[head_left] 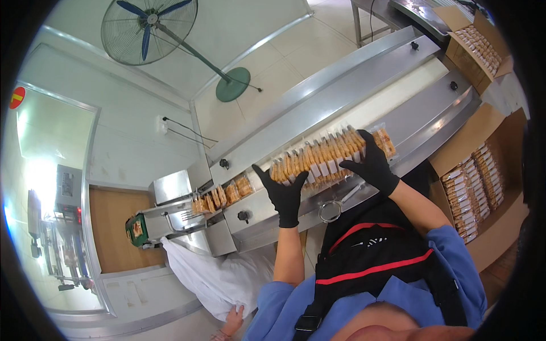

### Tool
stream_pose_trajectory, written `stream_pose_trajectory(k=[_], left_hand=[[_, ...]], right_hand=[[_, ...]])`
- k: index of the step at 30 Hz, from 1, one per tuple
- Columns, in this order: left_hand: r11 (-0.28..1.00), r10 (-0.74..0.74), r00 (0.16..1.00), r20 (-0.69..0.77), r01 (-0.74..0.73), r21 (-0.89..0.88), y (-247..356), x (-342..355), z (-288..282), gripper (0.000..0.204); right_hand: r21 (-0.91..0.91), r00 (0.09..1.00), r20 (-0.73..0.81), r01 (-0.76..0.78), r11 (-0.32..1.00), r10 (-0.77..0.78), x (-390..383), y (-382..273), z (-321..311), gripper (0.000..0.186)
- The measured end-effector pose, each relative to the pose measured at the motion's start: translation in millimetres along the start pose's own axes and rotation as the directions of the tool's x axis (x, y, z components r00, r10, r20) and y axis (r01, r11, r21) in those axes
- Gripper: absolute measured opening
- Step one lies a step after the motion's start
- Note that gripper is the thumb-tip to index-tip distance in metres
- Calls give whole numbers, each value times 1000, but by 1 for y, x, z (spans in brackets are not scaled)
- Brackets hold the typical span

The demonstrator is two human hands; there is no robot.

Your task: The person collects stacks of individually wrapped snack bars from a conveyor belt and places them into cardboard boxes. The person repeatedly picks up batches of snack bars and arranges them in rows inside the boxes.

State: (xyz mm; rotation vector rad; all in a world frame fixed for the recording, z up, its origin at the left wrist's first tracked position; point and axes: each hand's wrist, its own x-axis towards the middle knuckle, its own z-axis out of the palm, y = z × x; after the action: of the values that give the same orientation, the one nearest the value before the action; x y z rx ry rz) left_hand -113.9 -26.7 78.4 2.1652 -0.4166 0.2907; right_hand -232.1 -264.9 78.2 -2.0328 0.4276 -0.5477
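A long row of clear-wrapped snack packets (318, 156), orange-brown and standing on edge, lies across the steel conveyor line. My left hand (282, 193), in a black glove, presses against the row's left end with thumb and forefinger spread around it. At the right end, my right hand (373, 165), gloved too, grips the packets with its thumb along the near side. The row is squeezed between both hands. Another packet (384, 142) shows just past my right hand. More loose packets (224, 196) lean along the channel to the left of my left hand.
A round wire-rimmed strainer (330, 212) lies on the near steel ledge. Open cardboard boxes of packets (466, 187) (478, 48) stand at the right. White cloth (213, 273) and another person's hand (233, 319) are at lower left. A fan (232, 84) stands behind the line.
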Motion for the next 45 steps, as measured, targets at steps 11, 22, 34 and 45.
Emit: stream_pose_trajectory(k=[11, 22, 34, 45], left_hand=[[982, 190, 982, -21, -190, 6, -54, -59, 8, 117], [904, 333, 942, -41, -331, -272, 30, -31, 63, 113], [343, 879, 424, 218, -245, -907, 387, -133, 312, 114], [337, 937, 228, 266, -379, -862, 502, -221, 446, 111]], right_hand=[[0, 956, -37, 291, 957, -291, -15, 48, 25, 102], [142, 933, -337, 181, 973, -125, -60, 19, -78, 100], [-238, 304, -945, -383, 892, -122, -238, 103, -359, 101], [-237, 169, -970, -520, 821, -173, -251, 166, -473, 96]])
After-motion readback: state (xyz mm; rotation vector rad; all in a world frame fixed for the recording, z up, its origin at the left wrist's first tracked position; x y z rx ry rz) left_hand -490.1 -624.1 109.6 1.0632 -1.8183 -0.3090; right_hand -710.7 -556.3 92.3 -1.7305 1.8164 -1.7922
